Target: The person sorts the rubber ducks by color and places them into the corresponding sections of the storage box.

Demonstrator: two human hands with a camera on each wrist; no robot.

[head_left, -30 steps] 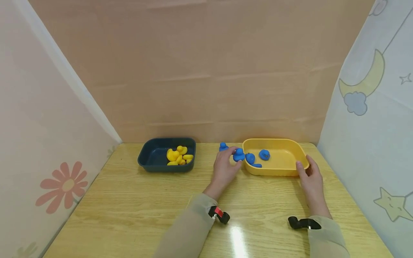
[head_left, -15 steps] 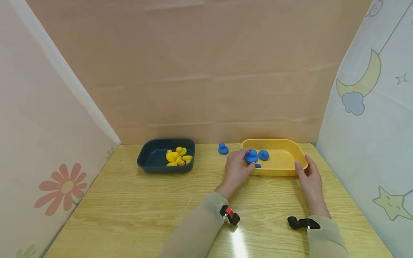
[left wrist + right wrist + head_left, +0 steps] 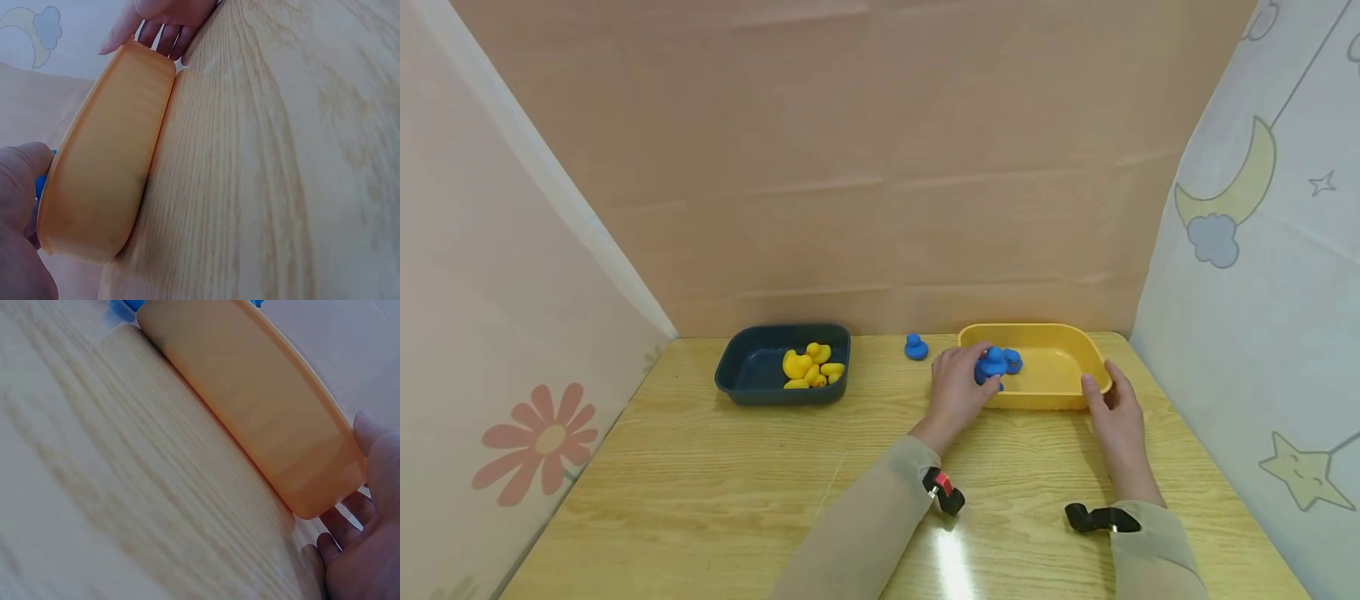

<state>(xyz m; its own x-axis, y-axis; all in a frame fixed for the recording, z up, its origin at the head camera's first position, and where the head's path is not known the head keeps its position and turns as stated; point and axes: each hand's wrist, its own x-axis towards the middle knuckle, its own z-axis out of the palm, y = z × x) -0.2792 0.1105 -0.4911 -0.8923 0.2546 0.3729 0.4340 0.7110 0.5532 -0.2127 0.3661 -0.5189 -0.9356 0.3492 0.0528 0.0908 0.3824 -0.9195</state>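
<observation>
A blue rubber duck (image 3: 995, 360) is pinched between the thumb and fingers of my left hand (image 3: 953, 390), at the left end of a yellow plastic tub (image 3: 1054, 368). Another blue duck (image 3: 1013, 361) lies in the tub just right of it; more blue shows under the held duck, partly hidden by the hand. My right hand (image 3: 1120, 421) grips the tub's right end, thumb over the rim and fingers against the outer wall. In the left wrist view, the tub's side wall (image 3: 106, 156) hides most of the duck.
One blue duck (image 3: 915, 347) stands on the wooden table (image 3: 760, 467) left of the yellow tub. Farther left is a dark blue tub (image 3: 741, 387) with several yellow ducks (image 3: 797, 364). A brown backdrop (image 3: 820, 167) rises behind, with printed panels at both sides.
My left hand has carried the blue duck rightward, from beside the yellow tub's left end to inside its rim. The lone duck on the table is now uncovered. My right hand keeps its hold.
</observation>
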